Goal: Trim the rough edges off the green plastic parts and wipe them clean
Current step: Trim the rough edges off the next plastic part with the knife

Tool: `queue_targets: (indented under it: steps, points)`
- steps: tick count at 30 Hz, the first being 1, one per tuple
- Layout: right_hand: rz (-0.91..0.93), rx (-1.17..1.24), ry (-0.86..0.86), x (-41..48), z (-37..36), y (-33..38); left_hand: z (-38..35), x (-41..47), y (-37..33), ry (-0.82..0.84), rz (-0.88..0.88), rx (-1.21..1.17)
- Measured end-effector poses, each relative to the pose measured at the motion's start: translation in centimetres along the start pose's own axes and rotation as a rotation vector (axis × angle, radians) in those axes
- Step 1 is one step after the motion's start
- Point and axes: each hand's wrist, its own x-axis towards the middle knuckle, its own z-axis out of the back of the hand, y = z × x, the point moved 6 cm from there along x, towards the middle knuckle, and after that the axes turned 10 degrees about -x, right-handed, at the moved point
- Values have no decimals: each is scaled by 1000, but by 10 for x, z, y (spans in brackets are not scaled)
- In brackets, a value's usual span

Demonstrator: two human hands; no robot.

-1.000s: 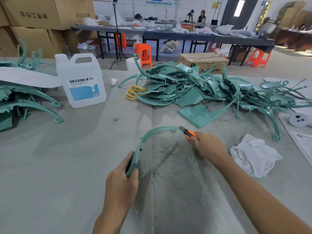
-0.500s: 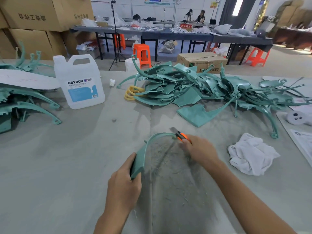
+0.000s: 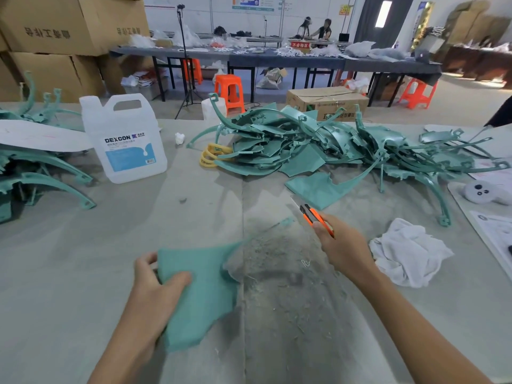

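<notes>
My left hand [image 3: 159,284] grips a green plastic part [image 3: 199,292] by its left edge, thumb on top, so its broad flat face shows; a thin curved arm of it runs up and right, blurred. My right hand [image 3: 343,245] holds an orange utility knife [image 3: 315,217], blade out and pointing up-left, clear of the part. A white rag [image 3: 410,256] lies crumpled just right of that hand. A big pile of green parts [image 3: 318,145] covers the far middle and right of the table.
A white DEXCON jug [image 3: 124,139] stands at the far left centre. More green parts [image 3: 41,173] and a white sheet lie at the left edge. Plastic shavings litter the grey table [image 3: 277,286] between my hands. Papers and a small white device [image 3: 482,192] sit at right.
My left hand has turned the part from edge-on to flat face up and shifted left and down. The knife has come off the part's arm and moved right.
</notes>
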Motion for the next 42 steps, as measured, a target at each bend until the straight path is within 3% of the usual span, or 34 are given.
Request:
queue_targets:
  steps: [2, 4, 6, 8, 13, 15, 19, 24, 29, 42]
  points:
    - [-23, 31, -10, -8, 2, -4, 13, 3, 4, -18, -11, 98]
    - [-41, 72, -5, -17, 4, -6, 23, 6, 12, -9, -53, 356]
    - [-37, 111, -6, -27, 7, -3, 25, 3, 9, 26, -192, 649]
    - [-10, 159, -25, -41, 11, 6, 17, -5, -1, 67, -361, 777]
    - [135, 171, -113, -89, 25, 33, -22, -10, 31, 336, -360, 1185]
    - [127, 188, -153, -105, 30, 35, -26, -9, 40, 326, -320, 1161]
    - [20, 278, -177, -119, 36, 21, -42, -12, 33, 155, -450, 1163]
    - [262, -122, 108, -120, 9, 54, -63, -14, 41, 71, -471, 1132]
    - [356, -337, 181, -112, -20, 71, -62, -15, 43, 12, -520, 1068]
    - [359, -337, 167, -103, -31, 76, -60, -14, 44, -14, -541, 1039]
